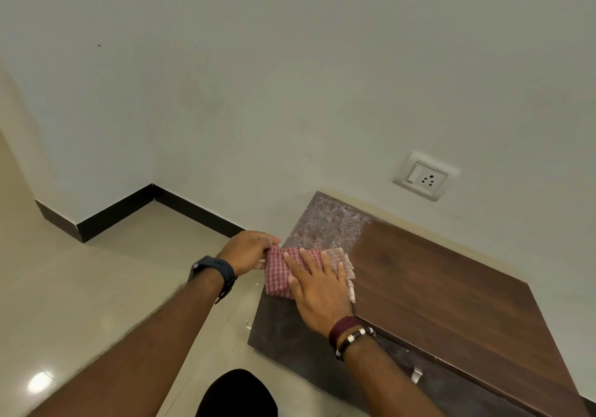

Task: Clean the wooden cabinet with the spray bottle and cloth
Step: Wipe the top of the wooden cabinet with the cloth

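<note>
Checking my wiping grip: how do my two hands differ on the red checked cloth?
The right hand lies flat with straight fingers pressing the red checked cloth onto the wooden cabinet top; the left hand pinches the cloth's left edge at the cabinet's side. The left wrist wears a dark watch, the right wrist bracelets. Both touch the cloth.

You see a white wall socket (425,175) with a switch on the pale wall (258,78), a dark skirting board (135,205), and glossy beige floor tiles (96,287).

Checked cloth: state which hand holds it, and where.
Left hand pinches the checked cloth at its left edge; right hand presses flat on top.
</note>
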